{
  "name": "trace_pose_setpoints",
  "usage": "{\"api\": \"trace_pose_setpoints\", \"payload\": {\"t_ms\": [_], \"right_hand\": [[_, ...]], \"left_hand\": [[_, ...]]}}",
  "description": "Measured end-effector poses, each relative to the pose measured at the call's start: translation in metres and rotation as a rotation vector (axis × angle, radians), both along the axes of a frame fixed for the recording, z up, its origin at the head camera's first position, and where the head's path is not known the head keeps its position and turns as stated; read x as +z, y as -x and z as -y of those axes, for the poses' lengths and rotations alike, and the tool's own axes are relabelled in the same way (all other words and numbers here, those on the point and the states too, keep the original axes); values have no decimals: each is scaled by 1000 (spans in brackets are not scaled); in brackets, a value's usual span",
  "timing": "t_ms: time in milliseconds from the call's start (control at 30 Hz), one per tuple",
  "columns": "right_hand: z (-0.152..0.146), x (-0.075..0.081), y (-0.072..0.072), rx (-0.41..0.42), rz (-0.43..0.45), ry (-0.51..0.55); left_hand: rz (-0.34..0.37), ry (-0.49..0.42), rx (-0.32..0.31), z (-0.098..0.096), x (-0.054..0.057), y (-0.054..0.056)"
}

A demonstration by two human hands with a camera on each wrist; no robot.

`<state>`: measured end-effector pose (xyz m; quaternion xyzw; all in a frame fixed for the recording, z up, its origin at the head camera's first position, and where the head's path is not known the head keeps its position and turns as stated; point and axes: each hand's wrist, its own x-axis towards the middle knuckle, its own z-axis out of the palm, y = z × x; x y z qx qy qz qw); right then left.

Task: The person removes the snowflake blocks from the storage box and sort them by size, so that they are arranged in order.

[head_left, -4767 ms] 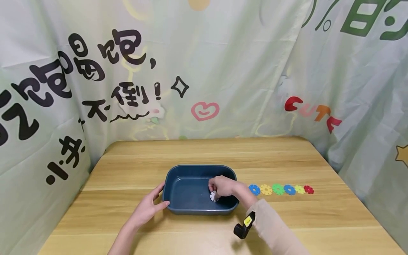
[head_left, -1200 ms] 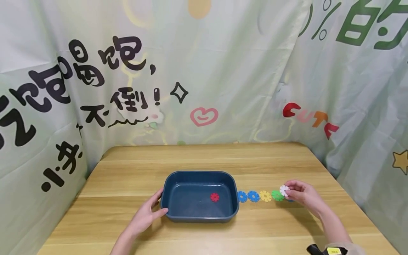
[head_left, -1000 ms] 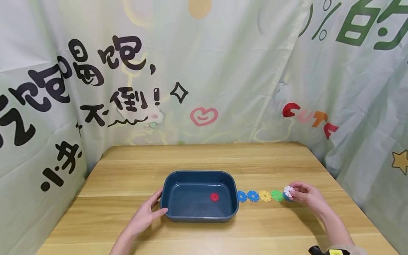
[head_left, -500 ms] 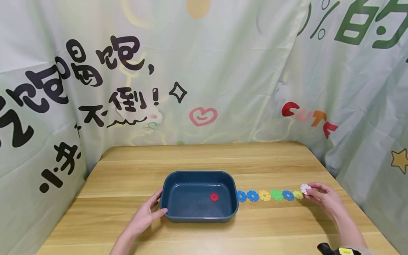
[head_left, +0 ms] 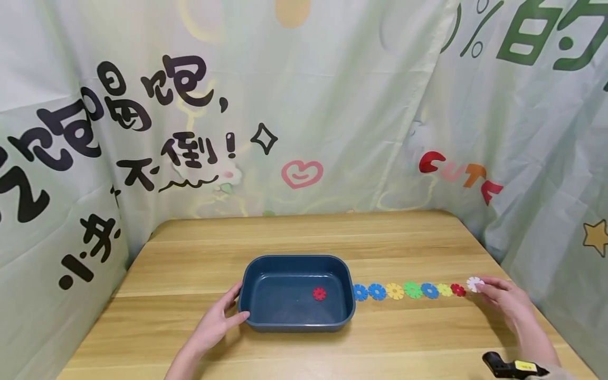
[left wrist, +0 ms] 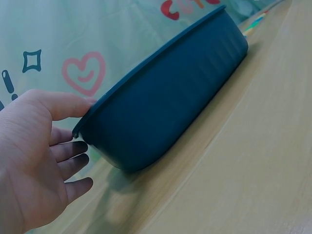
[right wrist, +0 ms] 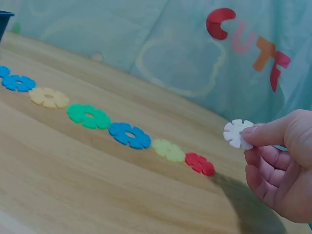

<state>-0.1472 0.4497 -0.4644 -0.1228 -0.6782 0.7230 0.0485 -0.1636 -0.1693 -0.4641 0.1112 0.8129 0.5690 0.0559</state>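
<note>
My right hand (head_left: 510, 303) pinches a white notched snowflake disc (right wrist: 238, 134) between thumb and fingers. It holds the disc above the table, just beyond the red snowflake disc (right wrist: 200, 164) at the right end of a row. My left hand (head_left: 216, 322) touches the left end of a dark blue plastic bin (head_left: 299, 323). Its thumb lies at the rim, and the other fingers, loosely extended, are beside the outer wall in the left wrist view. Inside the bin lies one small red snowflake disc (head_left: 319, 294).
The row runs rightward from the bin, with blue discs (head_left: 377, 292), a yellow disc (head_left: 395, 291), a green disc (head_left: 412, 290), another blue disc (head_left: 429, 291) and a yellow-green disc (head_left: 444, 290). A printed curtain (head_left: 361, 105) surrounds the wooden table (head_left: 204, 248).
My right hand has taken the white disc out of the bin and carried it rightward along the row, past the red end disc. My left hand stays at the bin.
</note>
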Motion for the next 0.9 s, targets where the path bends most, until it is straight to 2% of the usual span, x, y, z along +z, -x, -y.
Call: {"api": "trace_pose_setpoints", "payload": {"t_ms": [200,367,600,733,900], "right_hand": [[-7,-7,1,-69,111,-207],[-7,-12,3,-121,135,-343],[-1,-15,11,-196,188,-639],[-1,-16,13,-212,220,-717],[1,-16,13,-213,229,-756]], "left_hand": [[10,-9,4,1,0,0],[15,-17,3,1,0,0],[17,-6,8,0,1,-1],[18,-1,13,-1,1,-1],[15,-2,14,0,1,-2]]}}
